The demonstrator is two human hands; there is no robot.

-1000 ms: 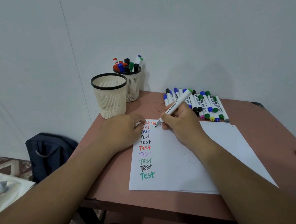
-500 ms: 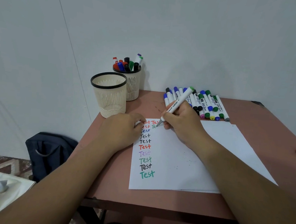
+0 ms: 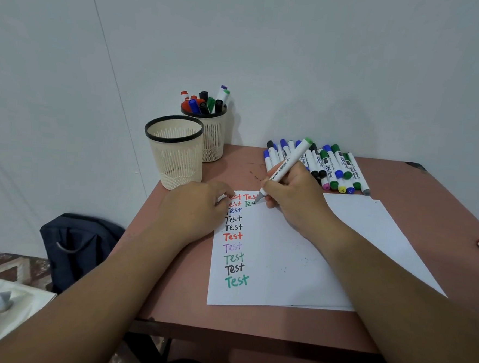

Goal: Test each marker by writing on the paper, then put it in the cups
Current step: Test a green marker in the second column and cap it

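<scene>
Left hand (image 3: pixel 195 208): palm down, fingers loosely curled, fingertips at upper left edge of sheet, pressing flat. Left forearm: bare, entering from lower left, angled up and to the right toward the hand. Right hand (image 3: pixel 296 201): fingers curled, pinching a pen-like barrel near its tip, heel of hand resting down, knuckles facing up. Right forearm: bare, entering from lower right, angled up and to the left. 2 hands near each other, not touching.
</scene>
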